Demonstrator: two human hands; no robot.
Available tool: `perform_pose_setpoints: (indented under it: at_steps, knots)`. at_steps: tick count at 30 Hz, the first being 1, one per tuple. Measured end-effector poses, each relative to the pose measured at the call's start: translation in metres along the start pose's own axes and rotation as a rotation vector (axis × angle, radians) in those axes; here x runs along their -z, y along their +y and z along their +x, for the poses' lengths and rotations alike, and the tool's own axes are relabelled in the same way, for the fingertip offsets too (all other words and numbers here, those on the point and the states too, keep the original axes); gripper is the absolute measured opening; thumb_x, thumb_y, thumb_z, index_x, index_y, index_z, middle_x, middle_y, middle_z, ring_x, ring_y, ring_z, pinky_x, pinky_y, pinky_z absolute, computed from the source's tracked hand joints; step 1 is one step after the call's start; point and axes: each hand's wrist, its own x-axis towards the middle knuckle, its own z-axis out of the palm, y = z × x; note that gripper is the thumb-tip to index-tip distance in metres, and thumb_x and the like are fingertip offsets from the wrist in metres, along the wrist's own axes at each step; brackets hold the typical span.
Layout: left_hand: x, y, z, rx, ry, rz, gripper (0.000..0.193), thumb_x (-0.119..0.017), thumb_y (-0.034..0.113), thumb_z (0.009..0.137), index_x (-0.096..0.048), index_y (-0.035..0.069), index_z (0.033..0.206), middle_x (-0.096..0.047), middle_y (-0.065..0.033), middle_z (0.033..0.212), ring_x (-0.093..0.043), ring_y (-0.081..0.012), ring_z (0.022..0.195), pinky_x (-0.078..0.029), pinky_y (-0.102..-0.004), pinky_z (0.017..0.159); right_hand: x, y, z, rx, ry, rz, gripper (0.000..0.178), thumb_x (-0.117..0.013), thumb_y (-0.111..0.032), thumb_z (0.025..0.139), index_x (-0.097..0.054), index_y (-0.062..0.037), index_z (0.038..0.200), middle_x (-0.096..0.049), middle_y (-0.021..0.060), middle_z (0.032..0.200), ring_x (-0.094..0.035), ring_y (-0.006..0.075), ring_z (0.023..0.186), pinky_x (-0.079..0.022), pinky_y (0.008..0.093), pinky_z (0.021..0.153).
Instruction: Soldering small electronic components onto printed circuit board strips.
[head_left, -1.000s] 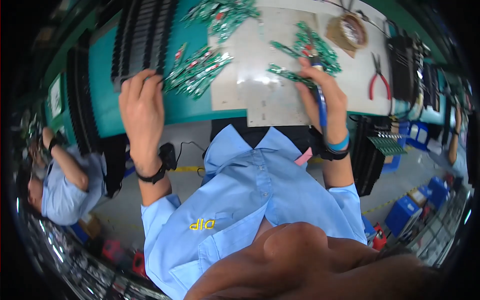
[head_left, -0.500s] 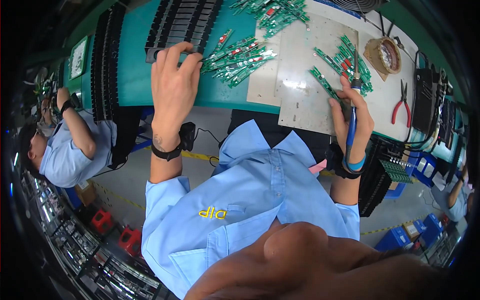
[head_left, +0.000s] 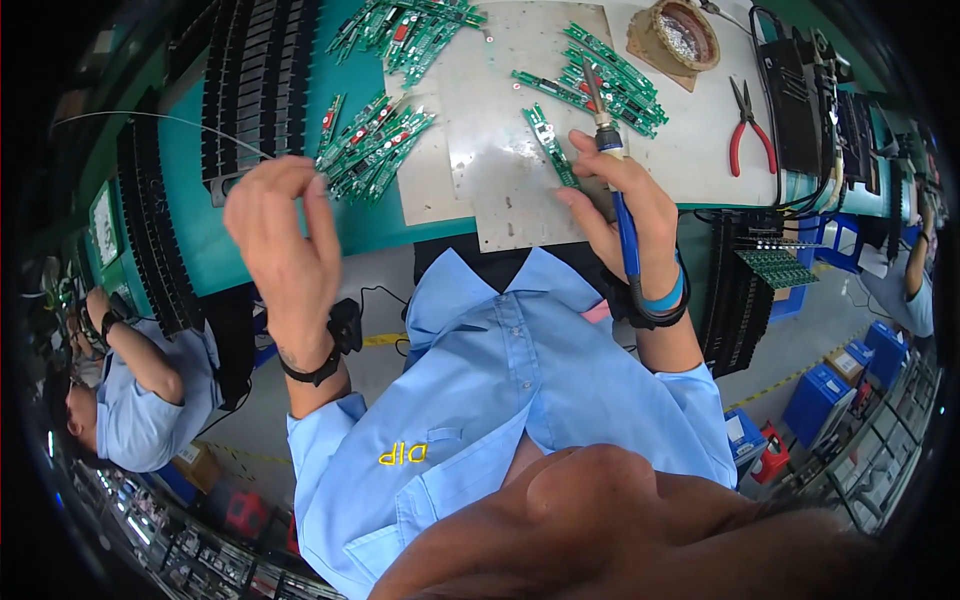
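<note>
A worker in a light blue shirt [head_left: 480, 370] sits at a bench whose landmark is a pale metal sheet [head_left: 510, 210], the left hand [head_left: 283, 235] well to its left, fingers curled in on a fine solder wire [head_left: 190, 121] that arcs off farther left. At the sheet's right, the right hand [head_left: 645, 215] grips a blue-handled soldering iron [head_left: 609, 143]. On the sheet, a narrow green circuit board [head_left: 550, 145] lies just beside the right thumb and index finger, contact unclear, and well apart from the left hand; red-handled pliers [head_left: 750, 130] rest right of the sheet
</note>
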Motion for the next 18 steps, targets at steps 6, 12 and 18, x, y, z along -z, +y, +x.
perform_pose_setpoints:
  at_steps: [6,12,18]
  knots:
    - [-0.043,0.068,0.017,-0.110,-0.123,-0.573,0.017,-0.075,-0.001,0.084,-0.066,0.002,0.098,-0.067,-0.0110,0.096,-0.065,-0.0314,0.085,-0.052,-0.0409,0.074,0.010,0.001,-0.004,-0.019,0.066,0.178,0.024,-0.068,-0.009,0.102,-0.063,0.0022,0.122,-0.075,0.0186,0.107,-0.072,0.0250,0.091,-0.056,0.0340,0.082]
    - [-0.078,0.086,0.030,-0.119,-0.164,-0.612,0.016,-0.076,0.001,0.083,-0.069,0.004,0.097,-0.065,-0.0083,0.093,-0.063,-0.0288,0.082,-0.049,-0.0409,0.071,0.031,0.016,-0.007,-0.019,0.244,0.347,0.020,-0.071,-0.011,0.098,-0.066,0.0030,0.112,-0.070,0.0169,0.093,-0.064,0.0227,0.078,-0.049,0.0309,0.069]
    - [-0.087,0.086,0.031,-0.113,-0.144,-0.549,0.017,-0.077,0.003,0.083,-0.072,0.007,0.099,-0.064,-0.0046,0.092,-0.061,-0.0237,0.084,-0.042,-0.0384,0.070,0.027,0.019,-0.009,-0.038,0.145,0.339,0.021,-0.064,-0.015,0.102,-0.061,0.0049,0.108,-0.061,0.0104,0.081,-0.054,0.0141,0.068,-0.041,0.0279,0.060]
